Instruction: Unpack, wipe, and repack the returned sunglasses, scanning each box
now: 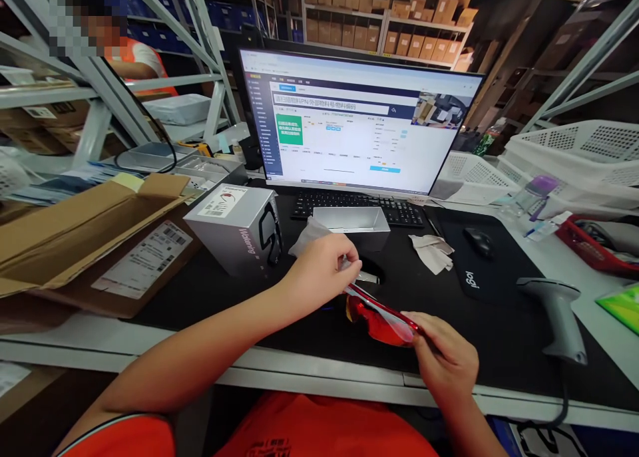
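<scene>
I hold a pair of red-lensed glasses [380,322] over the black desk mat [259,297], near the desk's front edge. My right hand [444,357] pinches their right end. My left hand [322,267] is closed on a white cloth or wrapper [308,234] and touches the glasses' upper left arm. Just behind my hands a silver box tray [352,225] stands open, and a grey product box [234,227] lies to the left.
A monitor [354,121] and keyboard [359,207] stand behind the tray. An open cardboard carton [84,237] lies at left. A mouse [478,241], crumpled paper [433,251], barcode scanner [559,314] and white baskets [574,151] are at right. Another person in orange [134,58] is behind the shelving.
</scene>
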`<action>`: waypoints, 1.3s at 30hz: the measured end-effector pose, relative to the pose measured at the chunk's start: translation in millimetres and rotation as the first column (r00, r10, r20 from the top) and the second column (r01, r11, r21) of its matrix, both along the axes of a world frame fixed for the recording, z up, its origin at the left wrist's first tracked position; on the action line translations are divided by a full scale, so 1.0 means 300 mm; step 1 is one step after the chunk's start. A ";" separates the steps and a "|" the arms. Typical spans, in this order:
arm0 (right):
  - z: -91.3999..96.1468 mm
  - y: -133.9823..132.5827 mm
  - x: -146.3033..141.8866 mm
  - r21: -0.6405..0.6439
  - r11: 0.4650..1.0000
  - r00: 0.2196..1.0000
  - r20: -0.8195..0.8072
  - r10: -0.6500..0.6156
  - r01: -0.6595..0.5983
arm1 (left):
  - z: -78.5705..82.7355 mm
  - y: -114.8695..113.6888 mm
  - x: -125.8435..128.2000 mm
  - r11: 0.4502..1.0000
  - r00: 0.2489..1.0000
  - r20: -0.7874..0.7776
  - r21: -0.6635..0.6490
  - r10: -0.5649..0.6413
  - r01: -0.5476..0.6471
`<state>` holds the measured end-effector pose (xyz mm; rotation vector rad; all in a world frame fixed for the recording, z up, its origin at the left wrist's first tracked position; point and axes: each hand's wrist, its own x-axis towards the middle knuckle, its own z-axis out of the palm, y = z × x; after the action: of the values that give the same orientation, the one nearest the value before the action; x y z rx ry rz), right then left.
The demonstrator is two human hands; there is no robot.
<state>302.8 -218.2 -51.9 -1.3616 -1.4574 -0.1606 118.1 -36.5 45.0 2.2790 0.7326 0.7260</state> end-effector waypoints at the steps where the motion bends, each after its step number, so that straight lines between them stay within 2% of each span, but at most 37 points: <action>1: 0.000 0.005 -0.003 0.003 1.000 1.000 -0.021 -0.021 0.021 | -0.003 -0.003 0.002 1.000 1.000 0.012 -0.016 -0.024 0.024; 3: -0.010 0.015 -0.007 -0.013 0.994 0.983 -0.143 -0.111 0.110 | -0.009 -0.008 0.005 0.997 0.997 0.056 -0.056 -0.050 0.053; 6: -0.037 0.026 -0.017 -0.095 0.969 0.881 -0.402 -0.248 0.230 | -0.017 -0.010 0.013 0.985 0.989 0.139 -0.159 -0.042 0.064; 8: -0.049 0.032 -0.034 -0.141 0.963 0.810 -0.521 -0.268 0.228 | -0.019 -0.006 0.022 0.984 0.987 0.159 -0.169 -0.033 0.061; 10: -0.050 0.039 -0.055 -0.149 0.970 0.793 -0.559 -0.241 0.190 | -0.016 0.001 0.030 0.991 0.987 0.158 -0.119 -0.034 0.053; 13: -0.037 0.044 -0.076 -0.115 0.982 0.848 -0.497 -0.186 0.148 | -0.010 0.007 0.019 0.999 0.985 0.172 -0.038 -0.008 0.014; 16: -0.029 0.043 -0.072 -0.075 0.983 0.896 -0.406 -0.183 0.167 | -0.024 -0.014 -0.037 0.988 0.967 0.232 0.081 0.106 -0.128; 19: -0.034 0.045 -0.060 -0.074 0.976 0.896 -0.388 -0.217 0.204 | -0.083 -0.077 -0.102 0.923 0.945 0.242 0.260 0.221 -0.283; 21: -0.040 0.051 -0.062 -0.100 0.976 0.883 -0.414 -0.219 0.195 | -0.145 -0.129 -0.122 0.865 0.961 0.119 0.419 0.249 -0.276; 23: -0.045 0.058 -0.072 -0.135 0.978 0.876 -0.437 -0.205 0.161 | -0.204 -0.172 -0.115 0.787 0.932 0.003 0.535 0.361 -0.307; 25: -0.047 0.063 -0.084 -0.160 0.978 0.877 -0.440 -0.194 0.135 | -0.243 -0.193 -0.093 0.745 0.892 -0.057 0.574 0.449 -0.339; 28: -0.046 0.066 -0.102 -0.156 0.981 0.894 -0.415 -0.170 0.114 | -0.258 -0.190 -0.066 0.734 0.857 -0.078 0.560 0.510 -0.385; 33: -0.014 0.087 -0.150 -0.116 0.992 0.923 -0.375 -0.090 0.049 | -0.253 -0.175 -0.068 0.727 0.857 -0.024 0.542 0.515 -0.422; 36: 0.022 0.120 -0.193 -0.114 0.992 0.922 -0.375 -0.099 0.060 | -0.268 -0.181 -0.072 0.730 0.909 0.044 0.581 0.416 -0.362; 39: 0.053 0.152 -0.214 -0.077 0.990 0.951 -0.278 -0.134 0.117 | -0.282 -0.188 -0.086 0.770 0.958 0.096 0.576 0.270 -0.274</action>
<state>238.6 -172.7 -36.2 -1.4615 -1.1453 -0.0022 92.2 -93.1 -39.5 2.7439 0.9500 1.2417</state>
